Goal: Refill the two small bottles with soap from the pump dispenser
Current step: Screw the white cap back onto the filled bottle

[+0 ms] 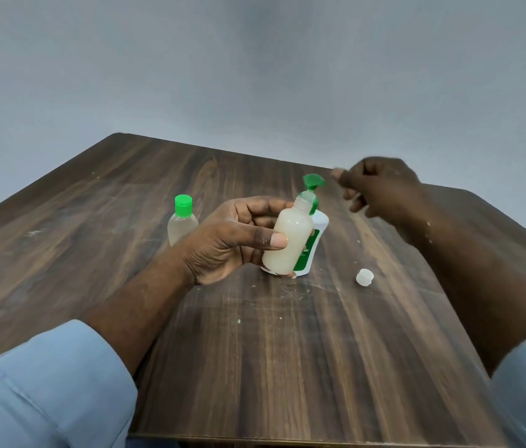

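My left hand (235, 237) grips a small uncapped bottle (289, 237) full of milky soap, tilted with its open neck just under the spout of the pump dispenser (315, 221). The dispenser is white with a green label and green pump head, and stands right behind the bottle. My right hand (378, 189) hovers to the right of the pump head, fingers loosely curled, holding nothing and slightly blurred. A second small bottle (182, 223) with a green cap stands on the table to the left. A white cap (364, 277) lies on the table to the right.
The dark wooden table (255, 350) carries small white flecks and smears near the dispenser. Its far edge meets a plain grey wall, and its front edge runs close to my body. Light blue sleeves cover both forearms.
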A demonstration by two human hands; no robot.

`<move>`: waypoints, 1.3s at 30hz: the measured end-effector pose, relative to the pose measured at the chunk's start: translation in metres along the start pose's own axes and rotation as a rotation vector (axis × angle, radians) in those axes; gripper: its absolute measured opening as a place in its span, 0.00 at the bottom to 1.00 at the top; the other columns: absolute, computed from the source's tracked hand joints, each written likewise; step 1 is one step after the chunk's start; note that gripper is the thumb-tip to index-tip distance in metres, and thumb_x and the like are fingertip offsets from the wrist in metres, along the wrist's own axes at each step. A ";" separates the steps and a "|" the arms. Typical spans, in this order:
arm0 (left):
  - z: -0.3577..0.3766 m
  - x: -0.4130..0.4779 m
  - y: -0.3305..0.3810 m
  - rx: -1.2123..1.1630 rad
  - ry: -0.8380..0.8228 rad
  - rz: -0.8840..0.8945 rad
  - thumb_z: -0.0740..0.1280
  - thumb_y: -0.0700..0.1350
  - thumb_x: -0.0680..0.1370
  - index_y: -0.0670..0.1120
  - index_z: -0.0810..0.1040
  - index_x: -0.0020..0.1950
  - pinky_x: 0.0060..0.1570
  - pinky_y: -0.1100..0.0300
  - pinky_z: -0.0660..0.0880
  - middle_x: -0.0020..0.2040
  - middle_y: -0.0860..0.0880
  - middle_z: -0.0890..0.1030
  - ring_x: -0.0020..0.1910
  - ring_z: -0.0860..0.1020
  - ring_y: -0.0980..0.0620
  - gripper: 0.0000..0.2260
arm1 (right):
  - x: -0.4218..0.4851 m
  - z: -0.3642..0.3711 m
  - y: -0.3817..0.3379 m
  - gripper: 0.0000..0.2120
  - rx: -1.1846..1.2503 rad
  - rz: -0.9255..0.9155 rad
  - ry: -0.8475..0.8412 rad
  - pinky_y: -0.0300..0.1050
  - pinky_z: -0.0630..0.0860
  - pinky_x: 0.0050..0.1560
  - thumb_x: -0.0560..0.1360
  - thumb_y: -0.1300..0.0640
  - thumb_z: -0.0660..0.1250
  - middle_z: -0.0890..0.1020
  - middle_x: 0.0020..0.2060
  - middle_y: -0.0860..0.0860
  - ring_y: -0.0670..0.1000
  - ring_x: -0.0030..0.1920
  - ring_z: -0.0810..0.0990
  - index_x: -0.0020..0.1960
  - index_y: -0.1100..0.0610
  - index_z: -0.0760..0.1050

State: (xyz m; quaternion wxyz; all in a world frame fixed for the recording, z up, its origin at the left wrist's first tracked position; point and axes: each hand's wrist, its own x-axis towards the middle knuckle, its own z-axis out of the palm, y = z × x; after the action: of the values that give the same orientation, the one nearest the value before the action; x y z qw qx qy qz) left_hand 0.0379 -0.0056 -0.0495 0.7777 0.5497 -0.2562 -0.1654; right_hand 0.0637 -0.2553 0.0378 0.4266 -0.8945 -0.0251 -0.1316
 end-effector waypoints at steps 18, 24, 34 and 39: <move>0.030 -0.001 -0.025 0.251 -0.152 -0.071 0.73 0.33 0.72 0.40 0.78 0.67 0.64 0.50 0.79 0.65 0.37 0.82 0.65 0.81 0.42 0.22 | -0.086 -0.005 0.100 0.10 -0.639 -0.002 -0.114 0.46 0.76 0.47 0.78 0.46 0.70 0.79 0.50 0.45 0.48 0.51 0.78 0.59 0.42 0.81; 0.032 0.000 -0.032 0.361 -0.145 -0.079 0.79 0.37 0.70 0.43 0.79 0.65 0.63 0.50 0.80 0.63 0.40 0.83 0.64 0.82 0.41 0.24 | -0.087 0.003 0.103 0.07 -0.606 0.013 -0.026 0.46 0.76 0.47 0.78 0.48 0.71 0.77 0.53 0.44 0.48 0.52 0.78 0.56 0.42 0.81; 0.035 0.002 -0.046 0.480 -0.101 -0.045 0.78 0.30 0.71 0.45 0.80 0.61 0.59 0.53 0.82 0.59 0.40 0.84 0.59 0.84 0.42 0.22 | -0.100 0.015 0.097 0.01 -0.437 0.080 -0.001 0.35 0.69 0.37 0.78 0.50 0.73 0.81 0.45 0.40 0.39 0.44 0.77 0.50 0.45 0.82; 0.035 0.003 -0.050 0.525 -0.080 -0.006 0.79 0.33 0.71 0.45 0.79 0.61 0.55 0.57 0.82 0.56 0.43 0.85 0.55 0.85 0.48 0.21 | -0.121 0.022 0.079 0.07 -0.250 0.024 0.135 0.37 0.70 0.36 0.75 0.51 0.75 0.82 0.39 0.43 0.42 0.41 0.80 0.43 0.47 0.77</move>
State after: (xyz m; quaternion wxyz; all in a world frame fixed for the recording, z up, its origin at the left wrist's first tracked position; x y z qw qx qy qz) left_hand 0.0212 -0.0515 -0.0864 0.5971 0.7266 -0.3192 -0.1172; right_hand -0.0358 -0.2804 -0.0663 0.3141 -0.9300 0.0309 -0.1882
